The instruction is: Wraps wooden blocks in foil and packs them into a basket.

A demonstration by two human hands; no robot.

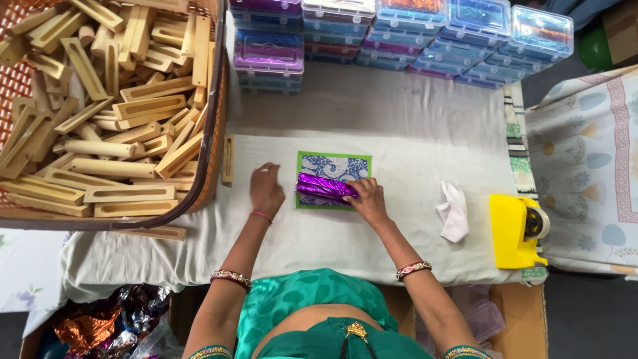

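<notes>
A big orange basket [214, 143] sat over the left edge of the table [412, 126], and it was piled high with long wooden blocks [113, 133]. One wooden block [228, 158] lay alone on the white cloth [399, 219], just beside the basket's rim. Another block [156, 233] lay at the front left, under the basket's edge. The left hand [266, 191] rested flat on the cloth near the middle, with its fingers loose and holding nothing. Just to its right lay a small mat with a green border [332, 159]. On the mat was a shiny purple foil roll [323, 188], lying across the front part. The right hand [367, 199] pressed down on the right end of the roll, fingers closed on it. Further right there was bare cloth, then a crumpled white cloth scrap [454, 211]. A yellow tape holder [515, 231] stood at the right edge of the table. Along the back edge, clear plastic boxes [399, 33] were stacked in rows.
</notes>
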